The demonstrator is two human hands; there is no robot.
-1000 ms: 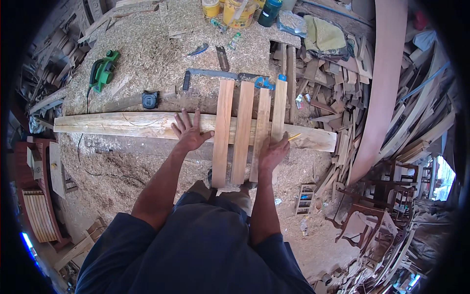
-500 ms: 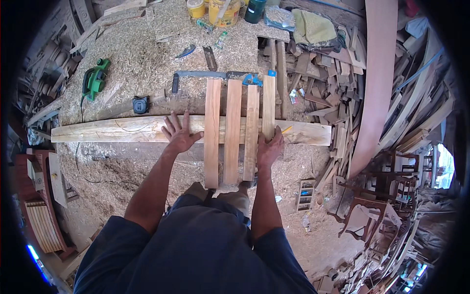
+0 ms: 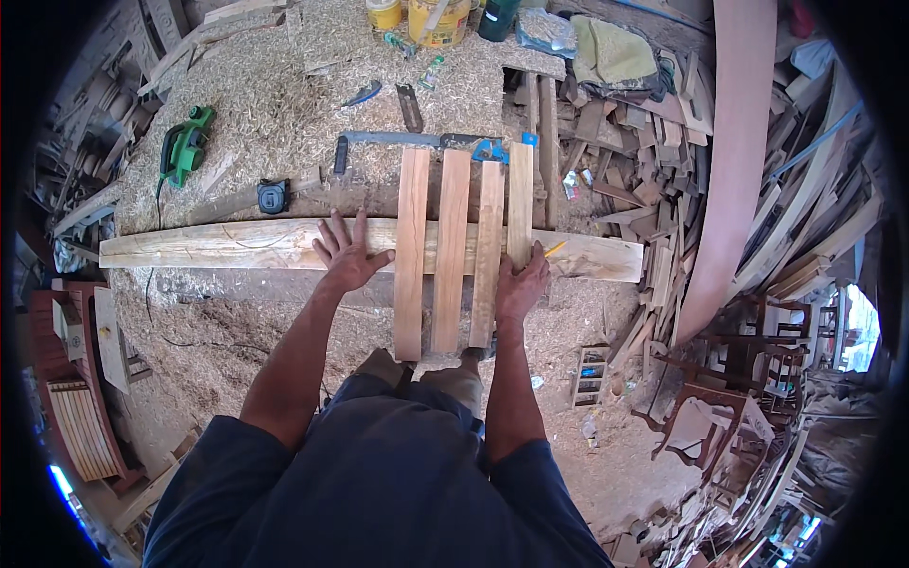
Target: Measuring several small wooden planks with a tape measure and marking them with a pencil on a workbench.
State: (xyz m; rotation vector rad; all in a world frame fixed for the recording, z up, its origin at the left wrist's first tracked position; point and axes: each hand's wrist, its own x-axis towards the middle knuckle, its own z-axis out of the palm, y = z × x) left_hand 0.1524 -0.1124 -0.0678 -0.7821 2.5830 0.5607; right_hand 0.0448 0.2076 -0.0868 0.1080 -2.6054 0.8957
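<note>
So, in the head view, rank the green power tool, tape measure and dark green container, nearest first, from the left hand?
1. Tape measure: beyond the left hand, leftward.
2. Green power tool: farther left, also beyond.
3. Dark green container: top edge, rightward.

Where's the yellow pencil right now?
Head view, right of centre: the yellow pencil pokes out of the right hand, over the long board, just right of the rightmost crosswise strip.

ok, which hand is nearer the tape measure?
Left. The left hand lies spread on the long board, below and right of the tape measure in view; the right hand, holding a pencil, is farther right, at the rightmost crosswise strip.
</note>
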